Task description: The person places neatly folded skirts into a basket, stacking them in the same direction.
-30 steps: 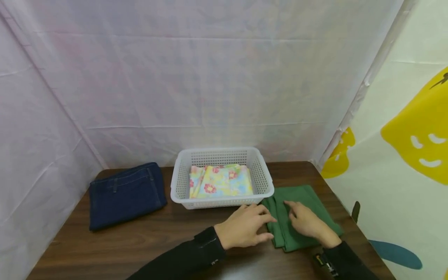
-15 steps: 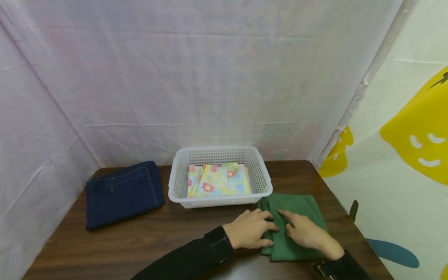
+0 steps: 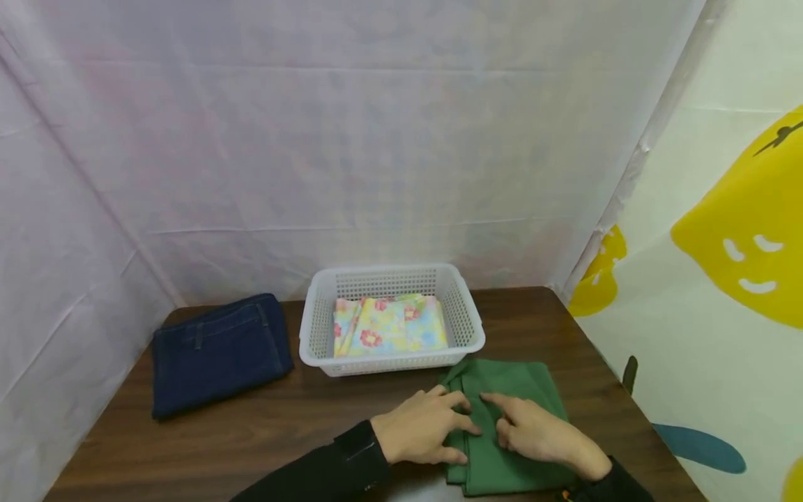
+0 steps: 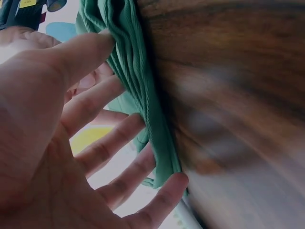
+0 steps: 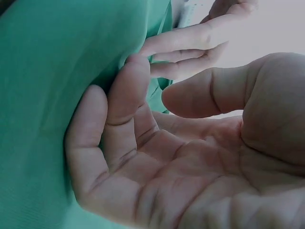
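Observation:
A folded green cloth [image 3: 517,474] lies on the table in front of the basket's right corner, its layers stacked along the left edge. My left hand [image 3: 423,429] touches that edge with spread, slightly bent fingers; the left wrist view has the fingertips [image 4: 178,180] right along the layered folds [image 4: 138,76]. On top of the cloth rests my right hand [image 3: 536,432], index finger pointing forward and the others bent under. In the right wrist view, those bent fingers [image 5: 88,138] lie against the green fabric [image 5: 43,114], with the thumb [image 5: 205,93] held apart.
A white perforated basket [image 3: 392,362] at the back middle holds a folded floral cloth [image 3: 392,328]. Folded dark blue jeans [image 3: 219,355] lie at the left on the brown wooden table [image 3: 251,432]. White fabric walls [image 3: 389,160] enclose the back and sides.
The green cloth has slid left and nearer to me, its right side straightening, with both hands moving along. My left fingers have come up against its edge. Basket and jeans stay in place.

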The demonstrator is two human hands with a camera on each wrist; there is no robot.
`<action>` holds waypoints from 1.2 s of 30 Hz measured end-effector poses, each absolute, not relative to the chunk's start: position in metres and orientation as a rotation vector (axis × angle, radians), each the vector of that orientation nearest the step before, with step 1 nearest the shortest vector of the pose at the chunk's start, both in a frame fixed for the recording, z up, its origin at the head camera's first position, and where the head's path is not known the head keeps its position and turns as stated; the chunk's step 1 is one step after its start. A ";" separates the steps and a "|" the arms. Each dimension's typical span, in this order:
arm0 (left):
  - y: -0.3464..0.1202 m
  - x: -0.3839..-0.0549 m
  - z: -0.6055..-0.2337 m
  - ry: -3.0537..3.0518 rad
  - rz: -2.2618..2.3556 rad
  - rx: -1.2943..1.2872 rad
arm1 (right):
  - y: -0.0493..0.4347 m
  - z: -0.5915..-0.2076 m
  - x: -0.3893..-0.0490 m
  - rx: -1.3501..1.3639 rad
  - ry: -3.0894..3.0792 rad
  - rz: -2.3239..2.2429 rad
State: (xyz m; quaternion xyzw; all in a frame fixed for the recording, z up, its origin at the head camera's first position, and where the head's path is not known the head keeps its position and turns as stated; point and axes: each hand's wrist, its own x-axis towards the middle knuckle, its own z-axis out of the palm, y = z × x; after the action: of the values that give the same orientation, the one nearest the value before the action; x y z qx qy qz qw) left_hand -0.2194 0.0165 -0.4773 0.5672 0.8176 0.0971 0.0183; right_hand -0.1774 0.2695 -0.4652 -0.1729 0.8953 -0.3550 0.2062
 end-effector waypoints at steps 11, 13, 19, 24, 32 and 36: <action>-0.028 -0.217 -0.476 2.506 0.524 1.664 | 0.233 -0.463 -0.181 -0.577 2.421 -1.016; -0.037 -0.216 -0.475 2.500 0.557 1.639 | 0.224 -0.462 -0.182 -0.592 2.409 -1.011; -0.064 -0.212 -0.475 2.509 0.597 1.567 | 0.199 -0.461 -0.186 -0.662 2.375 -1.015; -0.086 -0.210 -0.474 2.533 0.604 1.536 | 0.178 -0.462 -0.189 -0.731 2.385 -0.969; -0.117 -0.206 -0.473 2.544 0.644 1.482 | 0.164 -0.463 -0.190 -0.754 2.428 -0.913; -0.131 -0.202 -0.472 2.544 0.669 1.443 | 0.169 -0.464 -0.189 -0.762 2.457 -0.923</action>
State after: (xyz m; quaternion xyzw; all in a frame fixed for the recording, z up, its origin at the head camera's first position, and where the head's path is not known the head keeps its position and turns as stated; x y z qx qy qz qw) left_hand -0.2025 -0.1315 -0.4719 0.4797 0.8458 0.2226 0.0708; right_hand -0.1894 0.1686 -0.4643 -0.2731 0.8804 -0.3306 0.2028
